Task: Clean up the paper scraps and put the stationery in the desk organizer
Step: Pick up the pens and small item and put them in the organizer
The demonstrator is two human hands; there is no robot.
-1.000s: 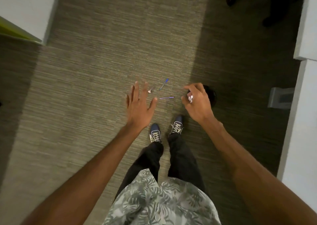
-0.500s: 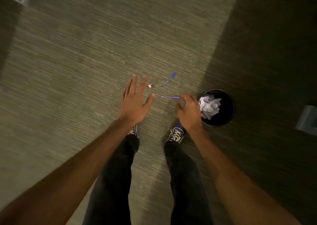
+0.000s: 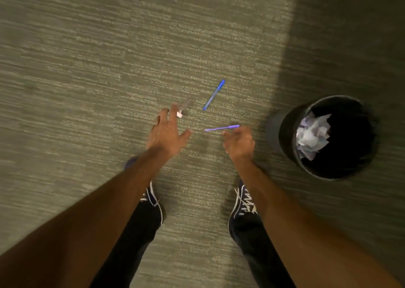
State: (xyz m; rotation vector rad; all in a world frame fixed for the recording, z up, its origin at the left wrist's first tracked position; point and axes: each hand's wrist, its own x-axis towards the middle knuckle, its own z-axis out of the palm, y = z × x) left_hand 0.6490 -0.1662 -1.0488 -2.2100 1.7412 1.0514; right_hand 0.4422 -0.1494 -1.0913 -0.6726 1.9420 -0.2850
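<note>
Three pieces of stationery lie on the carpet. A blue pen (image 3: 213,94) lies slanted, farthest from me. A purple pen (image 3: 219,128) lies almost level, just beyond the curled fingertips of my right hand (image 3: 238,144), which holds nothing. A blurred clear item with a white end (image 3: 183,110) lies at the fingertips of my left hand (image 3: 167,134), which is spread open above the floor. Crumpled white paper (image 3: 313,136) sits inside the black waste bin (image 3: 285,134) to the right.
My two dark sneakers (image 3: 244,204) stand on the striped grey-green carpet (image 3: 87,90) below the hands. The bin stands in a darker shadowed strip at the right. No desk organizer is in view.
My right hand held a white scrap a second ago; it is now empty and has moved left from the bin to the purple pen. The view has dropped closer to the floor.
</note>
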